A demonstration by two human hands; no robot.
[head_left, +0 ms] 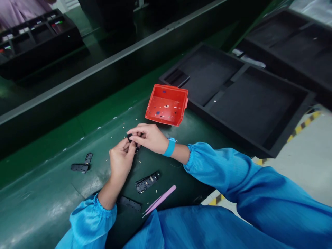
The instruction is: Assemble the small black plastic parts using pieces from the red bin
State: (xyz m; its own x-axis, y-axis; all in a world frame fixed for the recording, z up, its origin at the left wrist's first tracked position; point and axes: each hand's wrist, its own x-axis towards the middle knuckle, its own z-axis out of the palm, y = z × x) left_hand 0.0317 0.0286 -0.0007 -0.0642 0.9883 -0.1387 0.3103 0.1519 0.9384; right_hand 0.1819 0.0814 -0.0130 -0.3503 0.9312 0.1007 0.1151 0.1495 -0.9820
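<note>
both hands pinch a small black part above the green mat, just in front of the red bin.

taking the red bin (167,103) as the landmark: the black foam tray (241,100) sits right beside it, touching its far side; the green mat (52,193) spreads under and in front of it; the right hand (150,136) and left hand (121,159) meet just in front of it, fingertips closed on the small black part (130,138); pink tweezers (159,200) and 1 black strip (147,181) lie further toward the person; 2 more black pieces (82,165) lie well to its left.
</note>
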